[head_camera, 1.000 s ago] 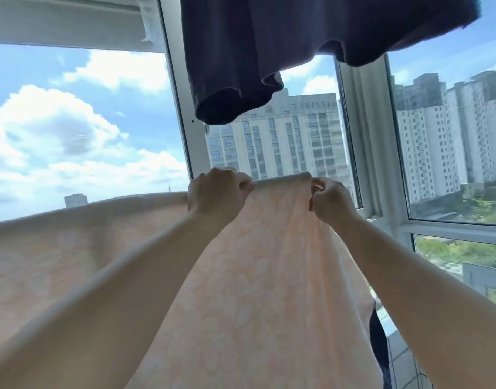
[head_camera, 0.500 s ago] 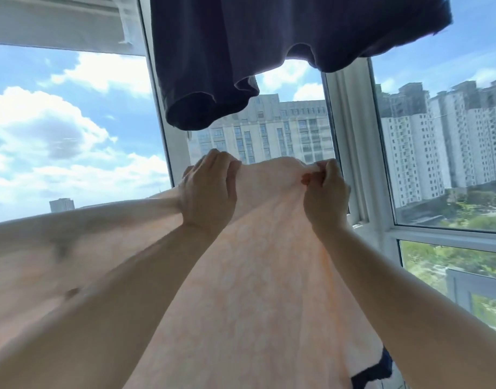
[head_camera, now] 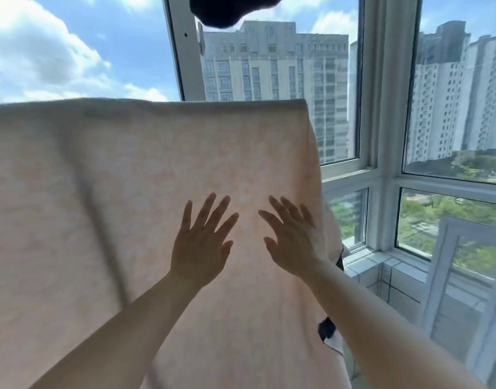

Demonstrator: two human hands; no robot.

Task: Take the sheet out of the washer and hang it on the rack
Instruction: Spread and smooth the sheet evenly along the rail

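Your two hands were spread flat against the pale peach, faintly patterned cotton sheet (head_camera: 129,206), which hung draped over a horizontal line hidden beneath its top fold, in front of the white-framed balcony windows (head_camera: 381,175). Your left hand (head_camera: 200,242) lay near the middle of the sheet's hanging face, fingers straight and fanned, gripping nothing. Your right hand (head_camera: 293,240) sat just beside it, closer to the sheet's right edge, fingers likewise extended and fanned, holding nothing; whether the palms pressed the fabric or only grazed it could not be told. Sunlight glowed through the sheet between the two hands, and a long dark crease ran diagonally down its left half. A dark navy piece of hanging cloth (head_camera: 232,9) dangled above the sheet's top edge. At the sheet's lower right edge, a small patch of dark-and-white fabric (head_camera: 329,334) peeked out from behind it. Beyond the sheet's top edge rose grey high-rise apartment blocks (head_camera: 274,74) under blue sky and white clouds.
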